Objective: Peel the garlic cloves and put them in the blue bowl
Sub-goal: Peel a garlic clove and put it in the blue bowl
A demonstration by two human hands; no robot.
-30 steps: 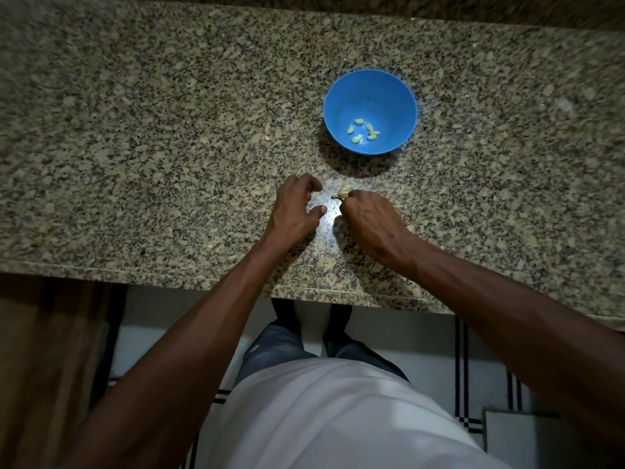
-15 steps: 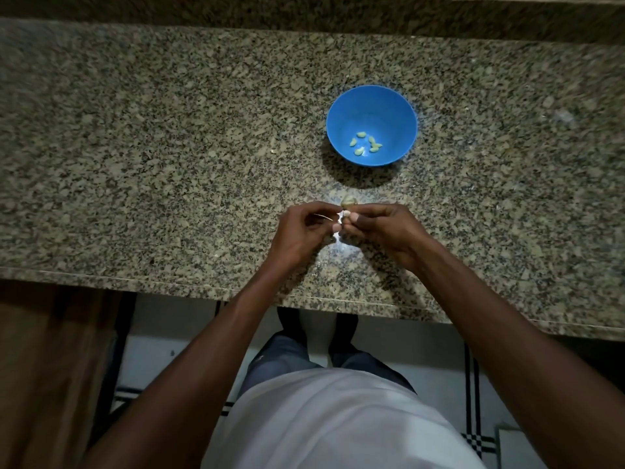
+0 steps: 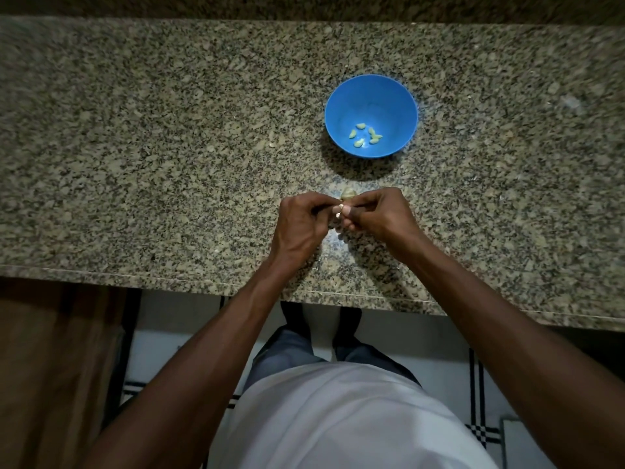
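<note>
Hands lifted off table (image 3: 135,164); left hand (image 3: 301,228) and right hand (image 3: 378,214) now pinch garlic clove (image 3: 341,209), apparently peeling. Remaining garlic (image 3: 348,193) on table. Blue bowl (image 3: 395,96) holds peeled cloves (image 3: 365,134).

Over a speckled granite counter (image 3: 142,157), a person's left hand (image 3: 299,228) and right hand (image 3: 382,216) meet fingertip to fingertip, pinching a small pale garlic clove (image 3: 339,210) between them. Just beyond the fingers lies a garlic piece (image 3: 348,193) on the stone. Farther past the fingertips stands the blue bowl (image 3: 389,96), holding six peeled cloves (image 3: 359,142).
</note>
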